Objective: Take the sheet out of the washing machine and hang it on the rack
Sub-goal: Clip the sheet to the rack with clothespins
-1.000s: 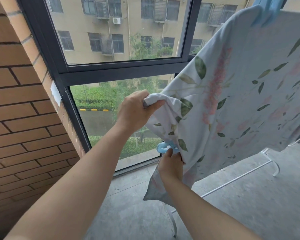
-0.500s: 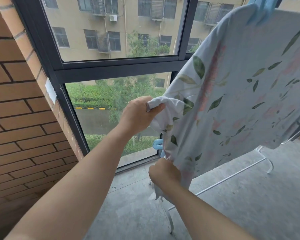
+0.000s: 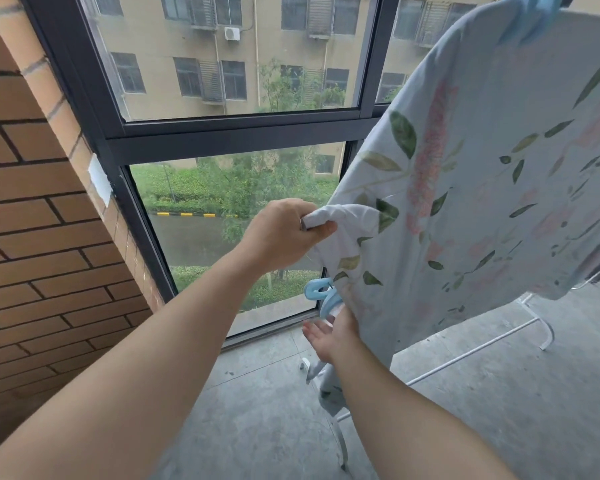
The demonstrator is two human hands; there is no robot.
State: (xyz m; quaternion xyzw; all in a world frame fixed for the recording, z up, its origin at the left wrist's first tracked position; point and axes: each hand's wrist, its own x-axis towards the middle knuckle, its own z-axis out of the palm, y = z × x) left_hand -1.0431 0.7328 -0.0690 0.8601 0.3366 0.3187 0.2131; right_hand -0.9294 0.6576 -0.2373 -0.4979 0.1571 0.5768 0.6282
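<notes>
Gripping a bunched corner of the floral sheet (image 3: pixel 482 202) in curled fingers of the left hand (image 3: pixel 281 233), apparently to spread cloth draped over the white rack (image 3: pixel 465 355), and steadying the edge below a blue clip (image 3: pixel 321 294) with loose, near-straight fingers of the right hand (image 3: pixel 336 336).

Pale blue sheet (image 3: pixel 482 202), floral print
Green leaves, pink blossom sprays; light blue clip (image 3: pixel 321 294); white rack (image 3: pixel 471 351); orange-brown brick wall (image 3: pixel 32 237).
</notes>
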